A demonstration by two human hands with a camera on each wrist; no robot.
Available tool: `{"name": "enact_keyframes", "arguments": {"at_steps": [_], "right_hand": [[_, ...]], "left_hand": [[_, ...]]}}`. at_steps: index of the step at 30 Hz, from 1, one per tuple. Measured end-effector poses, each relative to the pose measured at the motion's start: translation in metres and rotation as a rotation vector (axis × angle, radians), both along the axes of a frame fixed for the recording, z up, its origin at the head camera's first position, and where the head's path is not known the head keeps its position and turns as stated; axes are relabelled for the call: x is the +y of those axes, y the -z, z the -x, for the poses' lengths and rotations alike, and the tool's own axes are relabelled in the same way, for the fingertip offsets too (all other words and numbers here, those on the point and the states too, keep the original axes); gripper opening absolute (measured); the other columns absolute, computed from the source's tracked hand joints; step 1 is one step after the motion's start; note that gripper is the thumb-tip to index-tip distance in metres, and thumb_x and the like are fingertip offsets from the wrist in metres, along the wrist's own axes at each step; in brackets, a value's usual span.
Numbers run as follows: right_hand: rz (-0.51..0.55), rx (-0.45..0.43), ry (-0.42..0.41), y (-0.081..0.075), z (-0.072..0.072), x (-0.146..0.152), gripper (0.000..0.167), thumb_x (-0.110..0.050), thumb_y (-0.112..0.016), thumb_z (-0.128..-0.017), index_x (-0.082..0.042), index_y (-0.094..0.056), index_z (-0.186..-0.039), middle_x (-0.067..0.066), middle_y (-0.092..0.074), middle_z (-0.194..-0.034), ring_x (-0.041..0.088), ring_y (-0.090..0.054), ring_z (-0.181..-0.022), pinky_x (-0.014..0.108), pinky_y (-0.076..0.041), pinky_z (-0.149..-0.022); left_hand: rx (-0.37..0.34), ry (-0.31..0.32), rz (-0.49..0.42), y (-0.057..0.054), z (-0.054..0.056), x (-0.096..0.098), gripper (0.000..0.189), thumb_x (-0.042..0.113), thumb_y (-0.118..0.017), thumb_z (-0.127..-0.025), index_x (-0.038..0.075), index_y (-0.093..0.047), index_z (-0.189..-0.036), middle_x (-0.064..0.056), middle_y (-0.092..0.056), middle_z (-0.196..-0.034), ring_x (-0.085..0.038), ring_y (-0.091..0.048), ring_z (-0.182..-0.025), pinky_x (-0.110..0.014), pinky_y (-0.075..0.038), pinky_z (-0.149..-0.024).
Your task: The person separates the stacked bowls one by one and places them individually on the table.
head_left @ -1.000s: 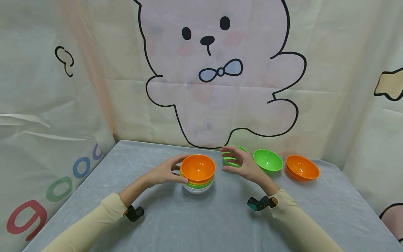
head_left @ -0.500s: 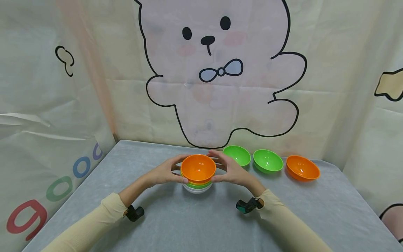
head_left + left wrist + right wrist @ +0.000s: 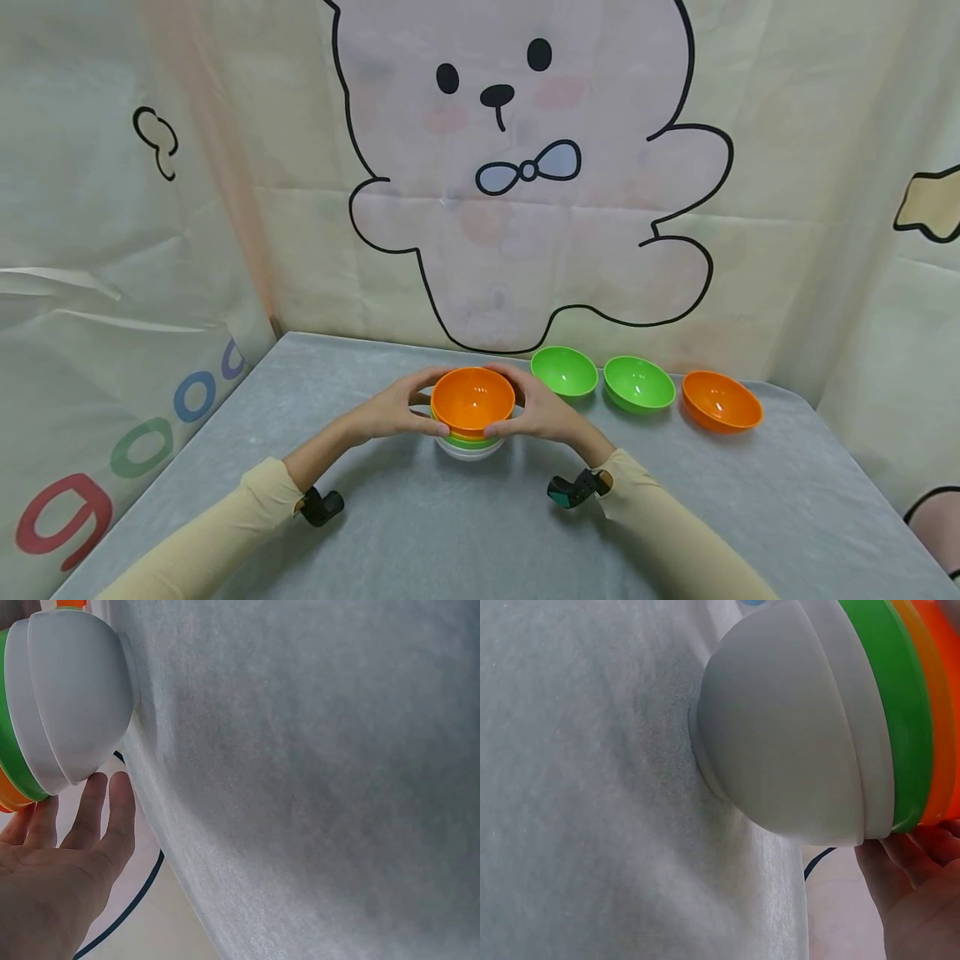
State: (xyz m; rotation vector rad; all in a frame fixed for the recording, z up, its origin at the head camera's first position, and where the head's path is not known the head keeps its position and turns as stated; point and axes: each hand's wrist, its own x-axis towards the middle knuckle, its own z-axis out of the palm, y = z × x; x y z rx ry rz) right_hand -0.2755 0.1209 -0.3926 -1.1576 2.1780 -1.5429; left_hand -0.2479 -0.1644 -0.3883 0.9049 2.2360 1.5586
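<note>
Since the earlier frames, the right hand [image 3: 542, 408] has come in from beside the far green bowl and now meets the stack of bowls [image 3: 472, 408], while the left hand [image 3: 390, 408] has kept its place. Nearest are two pale yellow sleeves [image 3: 210, 525], with a dark device [image 3: 321, 507] at each wrist; both forearms reach forward and angle inward. The hands grasp the stack from opposite sides, thumbs along its near side, fingers curving round toward the back. It stands upright on the gray-covered desk [image 3: 450, 533], nested: white at the bottom, a green rim above, then orange, the glossy top bowl showing its inside. Beyond, to the right, a left green bowl [image 3: 564, 372], a right green bowl [image 3: 639, 385] and a single orange bowl [image 3: 722, 402] stand in a row. Behind hangs a cream backdrop [image 3: 300, 275] printed with a cartoon animal [image 3: 525, 242] wearing a bow tie.
</note>
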Motion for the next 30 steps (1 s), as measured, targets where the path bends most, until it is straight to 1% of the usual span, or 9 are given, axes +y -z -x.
{"name": "enact_keyframes", "arguments": {"at_steps": [6,13,18,23,26,30], "right_hand": [[0.016,0.033,0.002,-0.001,0.002,-0.001,0.083,-0.022,-0.088,-0.08,-0.005,-0.045,-0.15,0.005,-0.057,-0.138,0.022,-0.057,-0.121,0.042,-0.045,-0.105],[0.04,0.06,0.026,-0.001,0.002,0.0,0.081,-0.02,-0.089,-0.079,-0.006,-0.048,-0.148,0.004,-0.06,-0.135,0.022,-0.058,-0.118,0.042,-0.047,-0.103],[0.112,0.053,0.016,-0.003,0.005,0.004,0.08,-0.018,-0.088,-0.081,-0.003,-0.047,-0.148,0.009,-0.058,-0.137,0.027,-0.058,-0.119,0.039,-0.048,-0.103],[0.214,0.023,-0.006,-0.01,0.009,0.011,0.08,-0.013,-0.087,-0.082,0.001,-0.044,-0.148,0.016,-0.053,-0.142,0.033,-0.056,-0.121,0.041,-0.048,-0.102],[0.242,0.015,-0.003,-0.015,0.01,0.016,0.079,-0.012,-0.086,-0.083,0.003,-0.044,-0.148,0.017,-0.051,-0.143,0.033,-0.056,-0.121,0.041,-0.049,-0.101],[0.26,0.024,0.014,-0.022,0.009,0.023,0.078,-0.012,-0.086,-0.083,0.004,-0.045,-0.148,0.019,-0.051,-0.143,0.034,-0.056,-0.12,0.04,-0.05,-0.1]], "left_hand": [[0.002,-0.013,0.014,-0.001,0.0,0.0,0.081,0.024,-0.083,-0.088,0.014,-0.039,-0.155,-0.001,-0.044,-0.153,-0.028,-0.05,-0.131,-0.055,-0.042,-0.105],[-0.006,-0.017,0.018,0.0,0.0,0.0,0.082,0.026,-0.082,-0.089,0.013,-0.038,-0.156,-0.004,-0.042,-0.154,-0.03,-0.049,-0.131,-0.055,-0.042,-0.106],[-0.023,-0.023,0.014,0.001,0.0,-0.001,0.082,0.025,-0.084,-0.088,0.013,-0.038,-0.155,-0.005,-0.043,-0.153,-0.032,-0.051,-0.13,-0.054,-0.044,-0.104],[-0.039,-0.016,0.03,0.006,0.002,-0.002,0.086,0.023,-0.085,-0.085,0.013,-0.037,-0.156,-0.004,-0.041,-0.154,-0.032,-0.051,-0.13,-0.048,-0.047,-0.103],[-0.043,-0.011,0.05,0.009,0.001,-0.003,0.086,0.023,-0.085,-0.086,0.012,-0.036,-0.156,-0.006,-0.042,-0.153,-0.033,-0.051,-0.13,-0.047,-0.047,-0.103],[-0.045,-0.004,0.051,0.011,0.001,-0.004,0.083,0.021,-0.084,-0.086,0.009,-0.037,-0.154,-0.009,-0.044,-0.151,-0.037,-0.05,-0.13,-0.05,-0.047,-0.103]]}}
